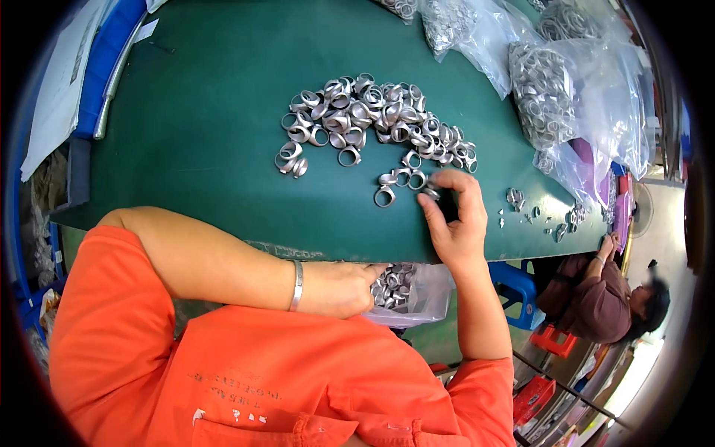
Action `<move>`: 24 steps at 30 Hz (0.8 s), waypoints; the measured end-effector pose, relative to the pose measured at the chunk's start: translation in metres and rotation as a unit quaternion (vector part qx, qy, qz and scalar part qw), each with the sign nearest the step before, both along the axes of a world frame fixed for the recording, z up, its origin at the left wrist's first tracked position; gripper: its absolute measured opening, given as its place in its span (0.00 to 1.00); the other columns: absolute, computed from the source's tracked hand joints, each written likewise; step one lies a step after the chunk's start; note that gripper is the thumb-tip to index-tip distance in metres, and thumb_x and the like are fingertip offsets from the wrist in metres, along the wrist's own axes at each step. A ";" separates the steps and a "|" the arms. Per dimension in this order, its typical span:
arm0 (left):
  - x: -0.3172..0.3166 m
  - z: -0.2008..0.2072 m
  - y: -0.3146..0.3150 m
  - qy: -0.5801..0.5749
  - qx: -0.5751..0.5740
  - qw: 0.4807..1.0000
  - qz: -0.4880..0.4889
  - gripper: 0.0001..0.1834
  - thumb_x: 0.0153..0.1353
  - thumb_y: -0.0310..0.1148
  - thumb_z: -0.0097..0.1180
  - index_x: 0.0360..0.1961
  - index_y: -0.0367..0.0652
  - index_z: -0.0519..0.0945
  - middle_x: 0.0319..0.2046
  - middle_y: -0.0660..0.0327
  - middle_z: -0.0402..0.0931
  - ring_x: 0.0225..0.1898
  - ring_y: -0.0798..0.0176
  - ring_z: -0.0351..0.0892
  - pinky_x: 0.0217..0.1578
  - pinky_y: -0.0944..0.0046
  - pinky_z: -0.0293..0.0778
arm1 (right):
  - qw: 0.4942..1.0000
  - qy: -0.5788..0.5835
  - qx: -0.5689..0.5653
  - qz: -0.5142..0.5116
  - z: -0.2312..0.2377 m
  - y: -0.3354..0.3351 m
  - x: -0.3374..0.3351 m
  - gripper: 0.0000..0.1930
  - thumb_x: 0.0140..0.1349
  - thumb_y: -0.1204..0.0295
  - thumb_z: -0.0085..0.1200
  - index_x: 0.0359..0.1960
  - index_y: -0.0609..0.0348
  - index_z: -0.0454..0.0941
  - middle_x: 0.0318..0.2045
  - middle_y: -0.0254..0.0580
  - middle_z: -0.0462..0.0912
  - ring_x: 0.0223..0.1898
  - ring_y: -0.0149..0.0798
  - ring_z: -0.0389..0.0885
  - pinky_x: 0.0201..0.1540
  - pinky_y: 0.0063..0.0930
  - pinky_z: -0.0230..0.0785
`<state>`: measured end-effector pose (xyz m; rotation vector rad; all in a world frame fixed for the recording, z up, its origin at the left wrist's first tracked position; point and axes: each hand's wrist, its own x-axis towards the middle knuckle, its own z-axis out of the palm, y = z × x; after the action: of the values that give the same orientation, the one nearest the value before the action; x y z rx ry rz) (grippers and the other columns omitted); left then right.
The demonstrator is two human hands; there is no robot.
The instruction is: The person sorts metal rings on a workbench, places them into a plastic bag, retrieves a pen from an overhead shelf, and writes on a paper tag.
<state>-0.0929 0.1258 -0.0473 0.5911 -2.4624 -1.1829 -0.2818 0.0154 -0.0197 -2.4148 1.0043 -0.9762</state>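
Observation:
A loose pile of silver-grey metal rings [357,112], with broad tops, lies on the green table [223,141]. At its near right end my right hand [458,216] pinches a ring [430,191] between thumb and forefinger, just above the tabletop. A few separate rings [402,177] sit just left of those fingertips. My left hand [339,288], below a metal bangle, is at the near table edge with a finger stretched out; its other fingers are mostly hidden. Beside it, below the edge, a clear plastic bag [417,313] holds more rings [395,287].
Clear bags full of rings [544,97] stand at the far right. Small scattered metal pieces [570,220] lie toward the right edge. A person in a brown top [596,305] sits to the right, near a blue stool [515,294]. A blue tray with papers [67,82] is at left.

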 end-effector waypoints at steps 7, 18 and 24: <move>0.002 0.005 -0.001 -0.007 0.021 1.000 0.002 0.11 0.48 0.31 0.53 0.19 0.30 0.77 0.56 0.22 0.57 0.47 0.31 0.75 0.47 0.51 0.76 | 0.992 0.112 -0.030 0.046 0.017 0.001 0.023 0.14 0.46 0.78 0.62 0.37 0.57 0.77 0.38 0.43 0.74 0.40 0.46 0.71 0.47 0.36 0.64; 0.001 0.005 -0.003 -0.002 0.002 1.000 -0.002 0.11 0.47 0.31 0.53 0.19 0.31 0.77 0.55 0.25 0.61 0.49 0.33 0.73 0.51 0.51 0.72 | 0.982 0.059 0.034 0.174 0.015 0.002 0.032 0.19 0.45 0.78 0.62 0.43 0.59 0.77 0.41 0.43 0.76 0.41 0.47 0.72 0.47 0.37 0.64; 0.002 0.010 -0.006 -0.033 0.061 0.996 -0.050 0.10 0.47 0.30 0.53 0.21 0.31 0.77 0.39 0.35 0.71 0.41 0.39 0.76 0.45 0.53 0.75 | 0.931 0.034 0.181 0.316 0.026 0.036 -0.001 0.12 0.44 0.81 0.59 0.33 0.57 0.79 0.35 0.40 0.76 0.37 0.45 0.74 0.43 0.35 0.63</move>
<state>-0.0907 0.1193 -0.0377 0.5548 -2.5135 -1.3821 -0.2827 0.0514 0.0060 -2.2250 0.3229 -0.4343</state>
